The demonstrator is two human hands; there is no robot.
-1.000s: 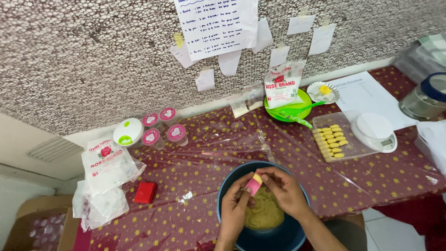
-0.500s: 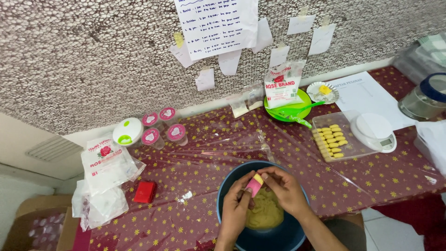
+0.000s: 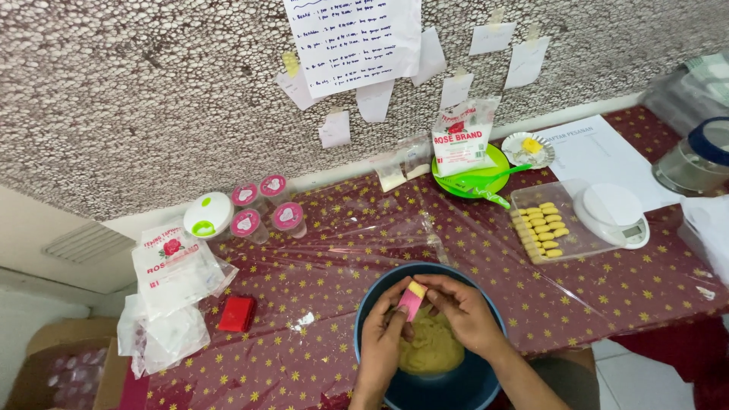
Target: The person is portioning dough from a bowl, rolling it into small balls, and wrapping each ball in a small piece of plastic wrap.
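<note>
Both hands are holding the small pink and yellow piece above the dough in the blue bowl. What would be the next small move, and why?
Probably press the pink and yellow piece down into the dough. Both the left hand and the right hand pinch it just above the yellow mass inside the blue bowl, so the dough lies directly beneath it.

Hardly anything shifted over the last second. Both hands stayed over the blue bowl [image 3: 448, 380]; the right hand [image 3: 465, 311] curled slightly closer around the pink-and-yellow piece [image 3: 412, 298], and the left hand [image 3: 382, 338] barely moved against the dough [image 3: 433, 349].
</note>
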